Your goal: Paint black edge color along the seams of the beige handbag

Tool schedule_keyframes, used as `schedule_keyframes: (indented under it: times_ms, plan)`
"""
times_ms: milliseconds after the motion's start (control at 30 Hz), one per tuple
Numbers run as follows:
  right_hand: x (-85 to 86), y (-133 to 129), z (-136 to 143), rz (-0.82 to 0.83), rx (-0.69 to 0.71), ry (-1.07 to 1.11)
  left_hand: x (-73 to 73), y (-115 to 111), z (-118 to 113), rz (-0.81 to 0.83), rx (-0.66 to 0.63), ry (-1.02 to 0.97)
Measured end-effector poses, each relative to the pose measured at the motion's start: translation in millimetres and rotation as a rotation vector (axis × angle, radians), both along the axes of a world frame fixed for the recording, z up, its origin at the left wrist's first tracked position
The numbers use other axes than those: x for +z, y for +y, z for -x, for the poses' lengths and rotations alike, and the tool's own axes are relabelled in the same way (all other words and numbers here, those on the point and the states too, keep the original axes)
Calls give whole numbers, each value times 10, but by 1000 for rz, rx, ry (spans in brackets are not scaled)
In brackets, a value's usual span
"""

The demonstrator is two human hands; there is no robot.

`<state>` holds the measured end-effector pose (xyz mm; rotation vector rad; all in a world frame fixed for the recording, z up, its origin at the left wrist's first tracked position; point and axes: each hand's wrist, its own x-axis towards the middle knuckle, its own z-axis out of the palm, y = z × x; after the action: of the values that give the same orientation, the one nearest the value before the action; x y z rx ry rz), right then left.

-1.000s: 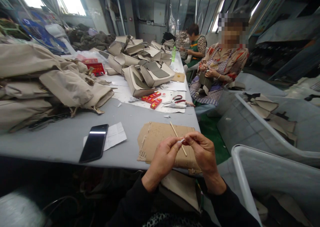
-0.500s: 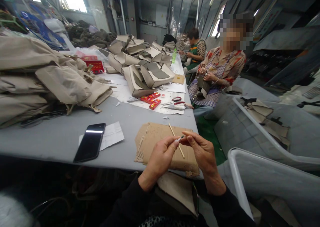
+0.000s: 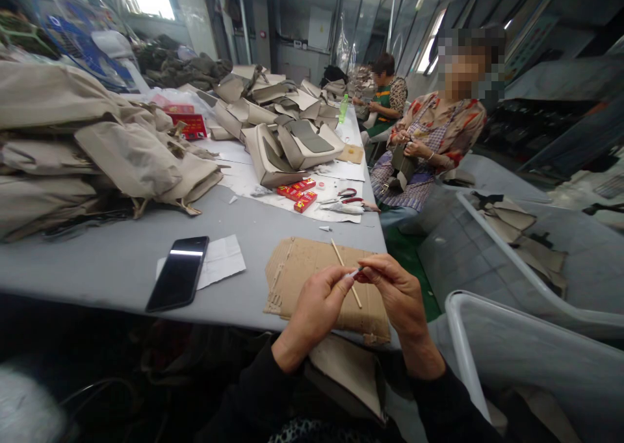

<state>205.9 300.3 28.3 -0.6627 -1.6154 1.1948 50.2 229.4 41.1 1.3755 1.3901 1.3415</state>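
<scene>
A small slender piece (image 3: 355, 273), whitish with a darker end, is held in the air above a cardboard sheet (image 3: 292, 271), between the left hand (image 3: 314, 305) and the right hand (image 3: 400, 295). Its long axis is laid crosswise from one hand to the other, tilted slightly up in the view towards the right; the whitish part is directed at the left hand and the darker end at the right. Much of it is covered by fingers, so its full shape cannot be told.

The whitish part is pinched in the left grip, between thumb and bent forefinger, with the back of the hand turned up and the wrist angled inwards. The darker end is grasped by the right fingertips, the thumb being pressed to the forefinger and the other fingers curled. Both forearms are extended forward from dark sleeves and converge at the piece.

By the hands, a thin wooden stick (image 3: 340, 255) is laid slantwise on the cardboard, its far end pointed away and to the left. The cardboard is rested at the near edge of the grey tabletop (image 3: 117, 261). To the left, a black phone (image 3: 179, 273) is placed partly over a white paper (image 3: 225, 260). Farther off, red boxes (image 3: 298, 193) and red-handled scissors (image 3: 348, 193) are seen.
</scene>
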Motion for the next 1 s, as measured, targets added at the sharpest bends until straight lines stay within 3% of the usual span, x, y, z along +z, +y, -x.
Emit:
schedule_keyframes:
  times_ms: [167,467,1000]
  plan:
    - [14,16,8,-42,-20,-44,-8,-12,-12,-41,10,37]
    - [-11,11,49,-89,-114,-185,8,-62,-60,-92,138,277]
    - [90,-34,67,-410,-234,-346,4,-63,-50,-140,206,422]
